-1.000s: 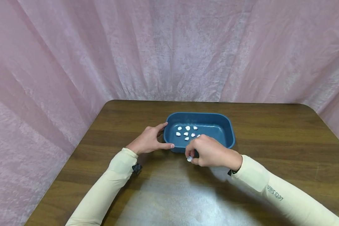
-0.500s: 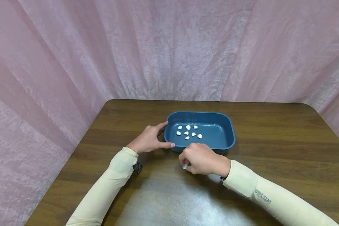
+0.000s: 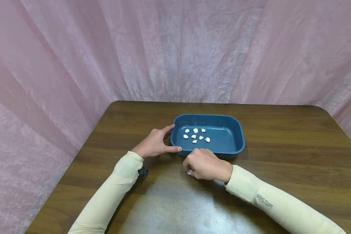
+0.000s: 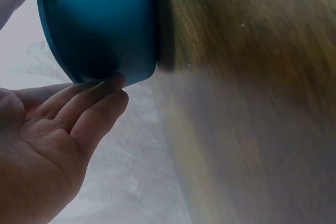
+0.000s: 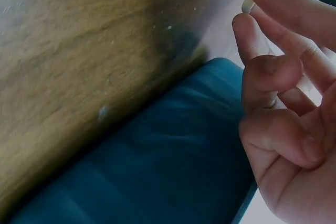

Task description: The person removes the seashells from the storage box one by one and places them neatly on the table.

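A blue rectangular tub (image 3: pixel 223 138) stands on the table with several small white pieces (image 3: pixel 194 136), pebble- or shell-like, spread over the left part of its floor. My left hand (image 3: pixel 155 143) spans the tub's left end, thumb at the front rim and a finger at the side rim. Its fingers (image 4: pixel 100 119) lie nearly straight against the outer wall in the left wrist view. In front of the tub, my right hand (image 3: pixel 206 165) pinches one more small white piece (image 5: pixel 248 5) between thumb and fingertip; the other fingers are curled.
The brown wooden table (image 3: pixel 286 146) extends on both sides of the tub. Behind it hangs a pink curtain (image 3: pixel 204 52). A glare patch lies on the wood near the front.
My right hand has moved left and slightly toward me with the white piece, uncovering another piece in the tub. My left hand stays at the tub's end.
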{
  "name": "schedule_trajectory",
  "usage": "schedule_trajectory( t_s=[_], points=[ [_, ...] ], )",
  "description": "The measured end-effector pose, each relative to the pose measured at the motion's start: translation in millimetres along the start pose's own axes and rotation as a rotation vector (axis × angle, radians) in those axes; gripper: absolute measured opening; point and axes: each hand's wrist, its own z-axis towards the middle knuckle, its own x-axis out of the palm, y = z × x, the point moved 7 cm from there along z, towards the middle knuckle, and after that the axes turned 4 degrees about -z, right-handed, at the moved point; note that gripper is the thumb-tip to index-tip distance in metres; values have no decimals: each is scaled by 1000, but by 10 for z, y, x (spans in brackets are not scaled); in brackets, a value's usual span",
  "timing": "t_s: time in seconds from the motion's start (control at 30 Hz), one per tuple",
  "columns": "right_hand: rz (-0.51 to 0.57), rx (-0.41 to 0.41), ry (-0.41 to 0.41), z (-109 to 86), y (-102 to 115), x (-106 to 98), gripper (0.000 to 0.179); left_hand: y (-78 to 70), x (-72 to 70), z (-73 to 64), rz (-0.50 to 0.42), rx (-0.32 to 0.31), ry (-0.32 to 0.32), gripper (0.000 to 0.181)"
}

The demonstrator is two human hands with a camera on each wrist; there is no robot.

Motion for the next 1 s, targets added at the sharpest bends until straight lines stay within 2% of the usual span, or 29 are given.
schedule_trajectory(
  t_s=[0.4, 1.0],
  points=[
    [-33, -1, 18, 56, 60, 60, 13, -26, -11, -7, -4, 9, 0, 105],
    [-17, -3, 43, 130, 116, 114, 13, 3, 5, -13, -19, 4, -3, 104]
  ],
)
